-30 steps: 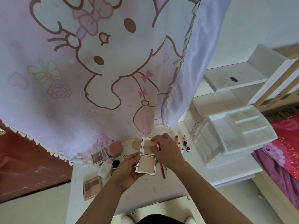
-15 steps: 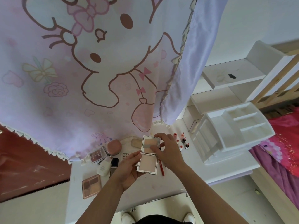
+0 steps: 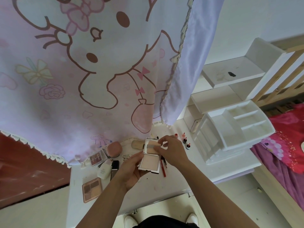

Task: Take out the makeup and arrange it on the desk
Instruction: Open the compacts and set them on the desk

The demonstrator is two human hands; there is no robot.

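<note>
Both hands work above the desk (image 3: pixel 181 183). The left hand (image 3: pixel 131 168) grips the near half of the open compact (image 3: pixel 149 163), and the right hand (image 3: pixel 172 150) pinches the beige puff (image 3: pixel 152 146) lying in its far half. The compact's long axis runs near to far, lid at the far end, and the near half holds pale powder. Four small bottles (image 3: pixel 184 140) stand just left of the white organizer (image 3: pixel 230 129). Two palettes (image 3: pixel 92 189) lie at the left, and one red pencil (image 3: pixel 164 168) lies beside the compact.

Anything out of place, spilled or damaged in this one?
A dark smear marks the white shelf at the upper right, like a stain or spill. The curtain hem drapes onto the back of the desk. The open compact, held by the left hand and right hand, looks intact.
</note>
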